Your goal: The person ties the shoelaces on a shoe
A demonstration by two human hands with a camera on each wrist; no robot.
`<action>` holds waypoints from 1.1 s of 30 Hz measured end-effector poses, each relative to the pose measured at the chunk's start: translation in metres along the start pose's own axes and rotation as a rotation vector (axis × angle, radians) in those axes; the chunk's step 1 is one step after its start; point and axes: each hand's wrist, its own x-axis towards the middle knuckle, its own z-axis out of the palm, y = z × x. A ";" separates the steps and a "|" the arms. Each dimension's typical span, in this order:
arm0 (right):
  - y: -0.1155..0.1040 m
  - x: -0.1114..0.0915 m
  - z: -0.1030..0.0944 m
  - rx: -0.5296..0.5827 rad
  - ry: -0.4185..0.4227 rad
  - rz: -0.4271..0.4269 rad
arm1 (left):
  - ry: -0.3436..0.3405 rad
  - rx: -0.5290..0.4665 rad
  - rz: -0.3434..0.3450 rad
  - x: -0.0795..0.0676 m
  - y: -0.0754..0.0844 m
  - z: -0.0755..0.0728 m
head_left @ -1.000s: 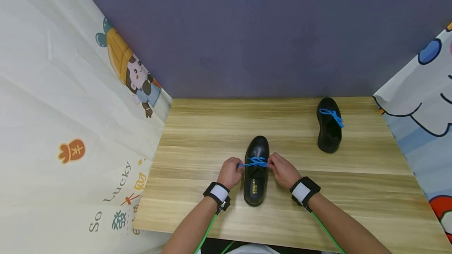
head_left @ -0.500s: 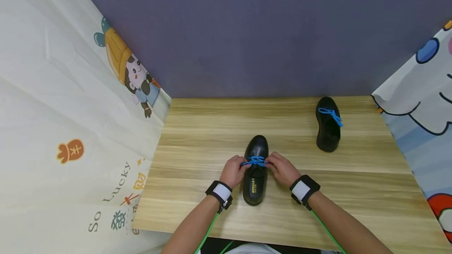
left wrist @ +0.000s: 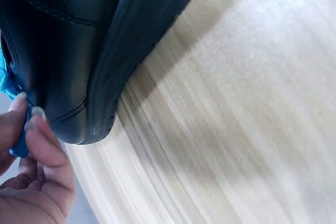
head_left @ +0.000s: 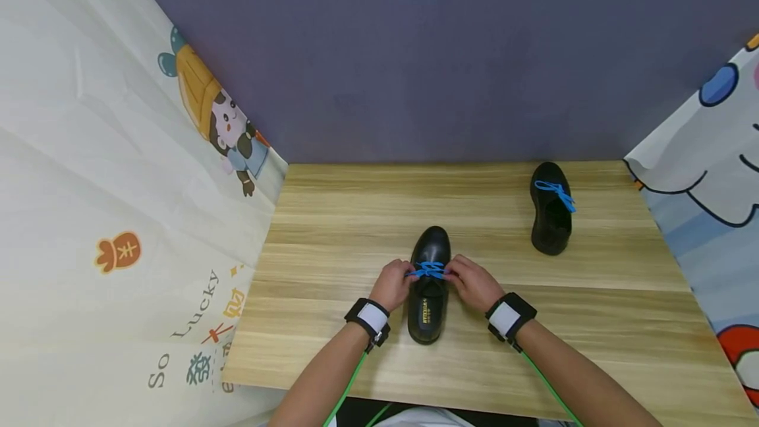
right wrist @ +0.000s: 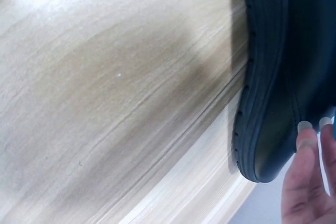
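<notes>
A black leather shoe with a bow-like tangle of blue shoelace stands between the two hands, toe pointing away. On its left side, the left hand pinches a lace end between thumb and fingers; in the left wrist view the blue lace pokes out below the fingertips. From the other side the right hand pinches the lace close to the knot. In the right wrist view its fingertips sit against the shoe's side, and only a sliver of blue shows at the frame edge.
A second black shoe, its blue lace in a bow, stands at the back right of the wooden table. A dark blue-grey panel rises behind. Printed cloths hang left and right. Green cables run from both wrist straps.
The left hand has shifted slightly right, nearer the knot, and the lace strand it earlier held taut out to the side is now shorter. The right hand has barely moved.
</notes>
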 end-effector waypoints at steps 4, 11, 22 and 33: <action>0.000 0.000 -0.001 -0.002 -0.008 0.005 | 0.000 0.050 0.017 -0.001 0.000 0.000; 0.002 -0.001 0.000 -0.014 0.005 -0.008 | -0.013 0.097 -0.033 -0.003 0.000 0.003; 0.002 -0.003 0.000 -0.020 0.037 -0.009 | 0.015 0.119 -0.071 -0.008 -0.002 0.004; 0.001 -0.007 0.000 -0.001 0.071 0.005 | 0.051 0.130 -0.057 -0.011 -0.010 0.005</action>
